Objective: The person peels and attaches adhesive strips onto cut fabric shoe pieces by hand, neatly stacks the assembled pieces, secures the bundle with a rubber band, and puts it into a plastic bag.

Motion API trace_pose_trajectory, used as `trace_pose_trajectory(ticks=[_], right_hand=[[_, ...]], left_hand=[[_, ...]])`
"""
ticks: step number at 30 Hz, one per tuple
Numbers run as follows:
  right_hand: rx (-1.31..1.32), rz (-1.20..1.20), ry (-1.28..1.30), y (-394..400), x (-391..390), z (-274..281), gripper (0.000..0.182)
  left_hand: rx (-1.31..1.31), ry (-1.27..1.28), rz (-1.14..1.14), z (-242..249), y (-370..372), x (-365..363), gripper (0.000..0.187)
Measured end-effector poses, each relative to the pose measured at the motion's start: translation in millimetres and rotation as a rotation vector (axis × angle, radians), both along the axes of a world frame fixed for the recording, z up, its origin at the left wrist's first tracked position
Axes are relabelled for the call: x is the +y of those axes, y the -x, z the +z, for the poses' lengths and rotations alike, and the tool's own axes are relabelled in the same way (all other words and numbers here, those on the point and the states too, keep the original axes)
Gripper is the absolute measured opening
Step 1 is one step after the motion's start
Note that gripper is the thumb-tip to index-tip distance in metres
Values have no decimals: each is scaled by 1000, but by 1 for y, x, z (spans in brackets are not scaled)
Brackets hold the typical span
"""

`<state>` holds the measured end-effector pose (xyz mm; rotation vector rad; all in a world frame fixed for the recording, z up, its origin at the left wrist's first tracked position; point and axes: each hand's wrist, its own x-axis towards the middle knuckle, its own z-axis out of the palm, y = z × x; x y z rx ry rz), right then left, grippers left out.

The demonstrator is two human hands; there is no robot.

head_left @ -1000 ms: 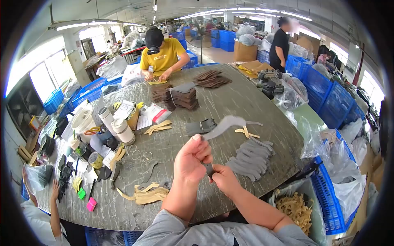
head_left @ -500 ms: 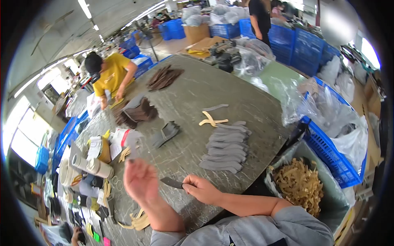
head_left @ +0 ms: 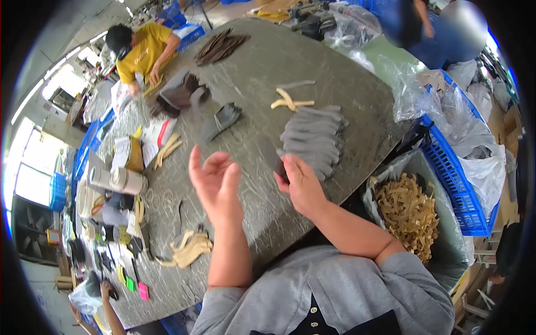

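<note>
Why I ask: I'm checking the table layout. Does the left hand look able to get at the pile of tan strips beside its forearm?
Probably yes. The left hand looks open and empty, and nothing visible blocks its way to the tan strips, though it would likely need to draw back and down.

The room was bright; white daylight flared through the windows (head_left: pixel 40 161) on the left, washing out their panes, while the tubes (head_left: pixel 73 52) above glowed; a pale sheen lay over the scratched desk (head_left: pixel 254 84), the bags (head_left: pixel 412 92) glinted, and the space beneath the desk's near edge was in dark shadow; the strip (head_left: pixel 265 151) in the right fingers (head_left: pixel 292 169) was smeared by blur; the wide lens bowed the outer edges, black filled the corners, and a milky smudge (head_left: pixel 468 29) hung at upper right.
</note>
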<state>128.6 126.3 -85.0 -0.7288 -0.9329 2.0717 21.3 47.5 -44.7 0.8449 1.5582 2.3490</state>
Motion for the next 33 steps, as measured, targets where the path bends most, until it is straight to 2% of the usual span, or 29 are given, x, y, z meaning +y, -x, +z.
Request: trace_pose_trajectory(ticks=[2,3,6,9,10,13,14,17,23,26,29,33], right_hand=[[30,187,-269,-11,3,7,23],[54,285,-383,-16,0,5,21],[78,390,-345,-19,-9,1,11],[9,344,-402,-22,-12,-4,13],[35,263,-404,-21,-13,-9,17],[-208,-189,-1332,-27,-6,-2,17],[-281,-259,-1593,-32,-4,1,16],[-332,-279,-1599,-30,-4,-3,16],[-290,-184,-1332,-27,-9,1,16],[-297,-132,-1255,-27,-12,7,16],[-294,-120,-1240,-27,-13,10,16],[-293,-175,-1450,-26,-7,5,15]], left_hand=[[-68,100,-74,-8,-13,-1,80],[-121,108,-109,-9,-19,-3,79],[-211,142,-178,-16,-24,-16,75],[-292,99,-197,-23,-19,-21,71],[-351,72,-206,-25,-18,-21,70],[-414,9,-190,-30,-23,-22,69],[-416,-7,-177,-32,-26,-24,68],[-400,27,-153,-34,-32,-24,68],[-553,-75,-281,-36,-32,-27,61],[-576,-76,-271,-38,-31,-28,58],[-586,-95,-290,-42,-31,-29,58],[-470,-79,-254,-46,-35,-29,59]])
